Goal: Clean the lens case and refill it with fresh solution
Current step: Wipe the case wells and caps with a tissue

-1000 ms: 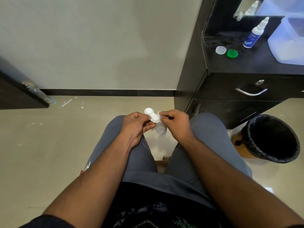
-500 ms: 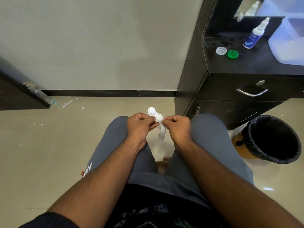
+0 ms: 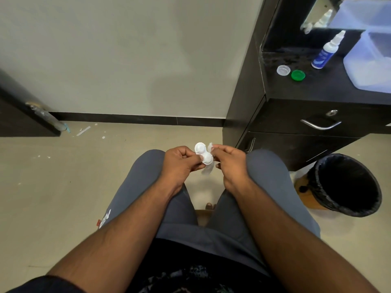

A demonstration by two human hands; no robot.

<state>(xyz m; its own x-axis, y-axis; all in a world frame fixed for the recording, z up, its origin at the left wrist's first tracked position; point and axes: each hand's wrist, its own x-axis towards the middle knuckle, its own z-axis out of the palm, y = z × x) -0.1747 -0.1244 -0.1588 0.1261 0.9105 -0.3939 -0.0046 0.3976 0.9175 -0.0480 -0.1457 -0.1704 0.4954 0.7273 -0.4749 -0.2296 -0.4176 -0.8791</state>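
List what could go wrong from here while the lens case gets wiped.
1. The lens case is pinched only at one end by the left hand, above bare floor; a hard wipe might knock it loose.
2. The right hand holds a thin tissue; shreds may stay in the wells.
3. The two caps lie loose near the counter edge, and reaching for the solution bottle might knock them off.
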